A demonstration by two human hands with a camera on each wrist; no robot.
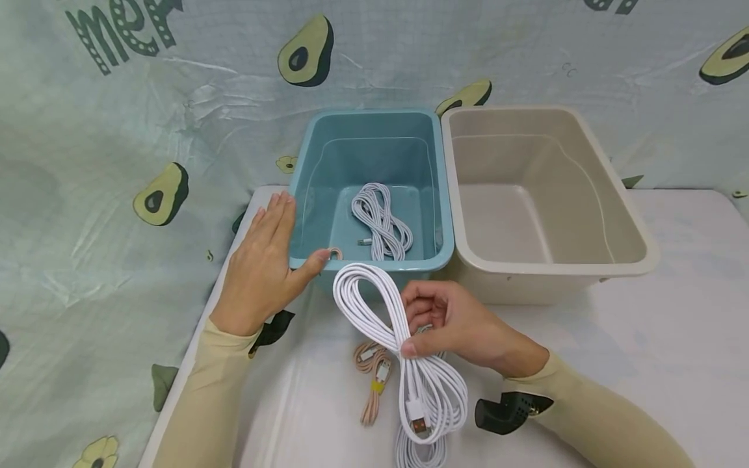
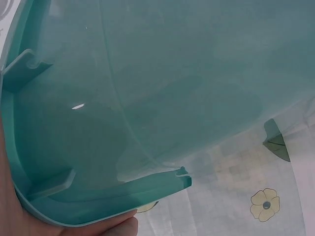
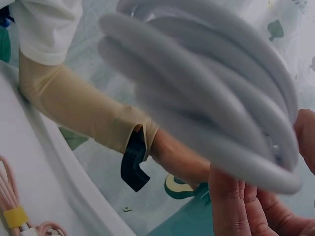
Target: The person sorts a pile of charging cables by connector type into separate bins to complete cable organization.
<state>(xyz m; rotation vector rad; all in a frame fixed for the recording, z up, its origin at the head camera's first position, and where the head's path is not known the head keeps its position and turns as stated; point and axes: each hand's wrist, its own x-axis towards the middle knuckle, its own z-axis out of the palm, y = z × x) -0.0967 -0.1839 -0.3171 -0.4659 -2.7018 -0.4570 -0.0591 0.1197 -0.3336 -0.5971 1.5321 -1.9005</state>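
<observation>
My right hand (image 1: pixel 459 325) pinches a coiled white USB cable (image 1: pixel 435 396) between thumb and fingers, in front of the blue bin (image 1: pixel 374 156). The coil's upper loop overlaps the bin's front rim in the head view, and a USB plug hangs at its lower end. In the right wrist view the cable (image 3: pixel 206 93) looms large and blurred. My left hand (image 1: pixel 257 273) rests on the bin's left front corner, fingers straight along the side and thumb at the front rim. Inside the bin lie a bundled white cable (image 1: pixel 380 224) and a bit of a pink one (image 1: pixel 335 253).
A beige bin (image 1: pixel 509 153) stands against the blue bin's right side. On the white table (image 1: pixel 316 396), a pink cable bundle with a yellow tie (image 1: pixel 370 383) and another white coil (image 1: pixel 421 454) lie under the held cable. An avocado-print sheet (image 1: pixel 222 117) hangs behind.
</observation>
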